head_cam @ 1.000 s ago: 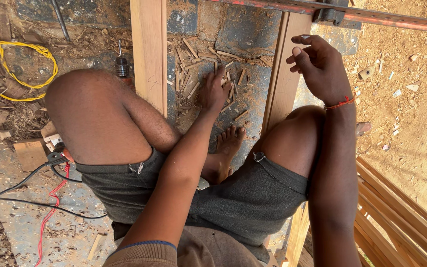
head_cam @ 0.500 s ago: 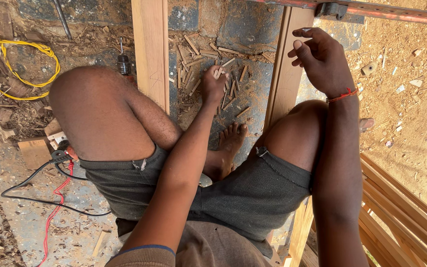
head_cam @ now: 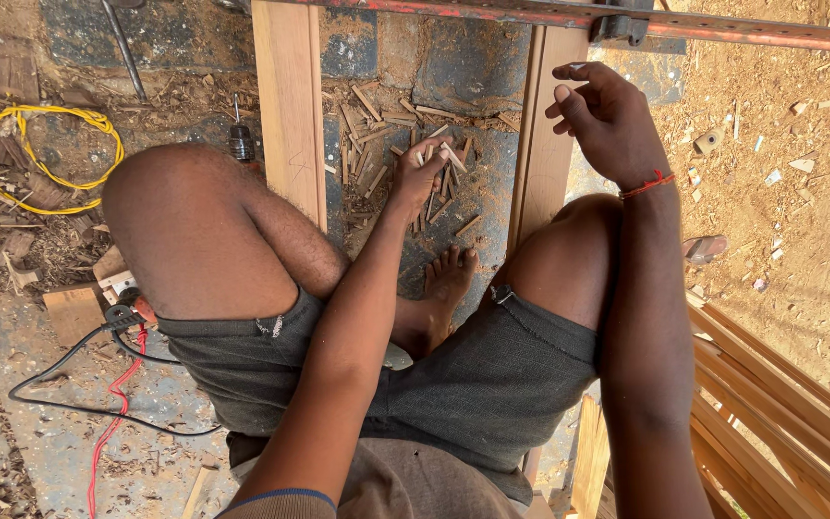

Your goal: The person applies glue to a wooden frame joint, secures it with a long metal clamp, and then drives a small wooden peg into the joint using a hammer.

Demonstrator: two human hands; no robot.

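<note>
Seated on the floor (head_cam: 453,77) between two upright planks. Left hand (head_cam: 425,173) pinching one small wooden peg (head_cam: 451,157) picked from the scattered pegs (head_cam: 386,111) beneath it; many more lying loose. Right hand (head_cam: 607,120) open, empty, hovering beside the right plank (head_cam: 545,144). Red clamp bar (head_cam: 722,31) close beyond; little room between the planks.

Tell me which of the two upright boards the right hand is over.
The right hand is over the right-side board, beside the knee; the other board stands left of the wooden pegs.
</note>
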